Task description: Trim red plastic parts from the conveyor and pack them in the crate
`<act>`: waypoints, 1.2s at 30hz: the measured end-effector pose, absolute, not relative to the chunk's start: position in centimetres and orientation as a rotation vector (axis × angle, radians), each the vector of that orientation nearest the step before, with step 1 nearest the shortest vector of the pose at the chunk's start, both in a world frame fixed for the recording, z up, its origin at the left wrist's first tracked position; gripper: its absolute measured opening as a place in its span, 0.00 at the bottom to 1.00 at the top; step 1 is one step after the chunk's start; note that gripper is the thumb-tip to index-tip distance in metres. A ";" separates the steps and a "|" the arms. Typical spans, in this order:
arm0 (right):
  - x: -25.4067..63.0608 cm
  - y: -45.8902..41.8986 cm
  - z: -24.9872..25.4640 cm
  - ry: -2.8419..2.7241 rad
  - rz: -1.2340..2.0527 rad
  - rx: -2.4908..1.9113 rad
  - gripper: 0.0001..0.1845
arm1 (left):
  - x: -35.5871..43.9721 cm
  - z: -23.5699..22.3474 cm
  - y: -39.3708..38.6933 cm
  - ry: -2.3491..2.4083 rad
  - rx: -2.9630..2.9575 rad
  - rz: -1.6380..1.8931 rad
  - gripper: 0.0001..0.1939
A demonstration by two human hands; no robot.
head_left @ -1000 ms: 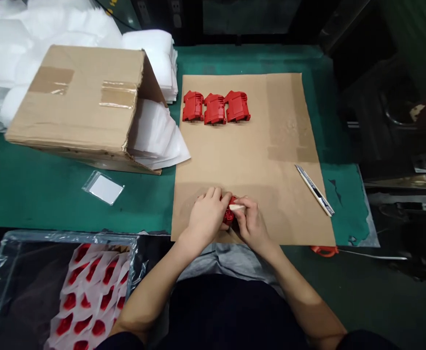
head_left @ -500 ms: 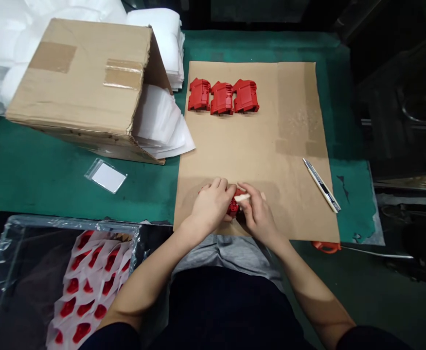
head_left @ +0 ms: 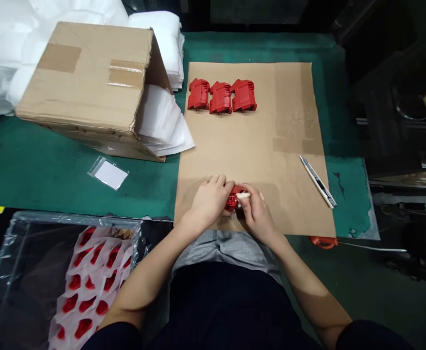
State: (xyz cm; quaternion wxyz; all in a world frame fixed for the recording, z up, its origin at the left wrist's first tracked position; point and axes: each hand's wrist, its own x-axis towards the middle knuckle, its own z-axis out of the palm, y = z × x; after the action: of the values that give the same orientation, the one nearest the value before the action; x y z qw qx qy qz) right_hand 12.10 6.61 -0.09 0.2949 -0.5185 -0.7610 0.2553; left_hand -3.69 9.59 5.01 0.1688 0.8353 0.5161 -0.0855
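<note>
An open cardboard box (head_left: 85, 87) with white paper sheets (head_left: 158, 121), and a utility knife (head_left: 317, 182) on brown kraft paper (head_left: 286, 121).

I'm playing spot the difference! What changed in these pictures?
The camera moved with the person's head, so everything sits a little higher in the view. The left hand and right hand still hold the red part, and a bit more of it shows between them. The white strip stays at the right hand. Nothing was let go. The three red parts and knife stayed put.
</note>
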 end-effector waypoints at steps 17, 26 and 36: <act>11.8 6.2 -0.8 -1.994 0.573 -1.300 0.20 | -3.8 5.2 9.7 1.447 2.376 -0.282 0.32; 11.8 6.0 -0.8 -1.992 0.579 -1.281 0.20 | -3.7 5.3 9.9 1.420 2.364 -0.301 0.33; 11.0 4.8 -0.6 -1.954 0.592 -1.264 0.20 | -3.9 5.1 9.7 1.466 2.334 -0.231 0.31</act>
State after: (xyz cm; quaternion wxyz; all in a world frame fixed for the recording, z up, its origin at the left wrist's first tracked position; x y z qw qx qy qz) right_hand 10.98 4.83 -0.59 0.3618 -0.4907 -0.7586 0.2299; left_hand -3.95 9.75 5.15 0.1869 0.8289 0.5207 -0.0821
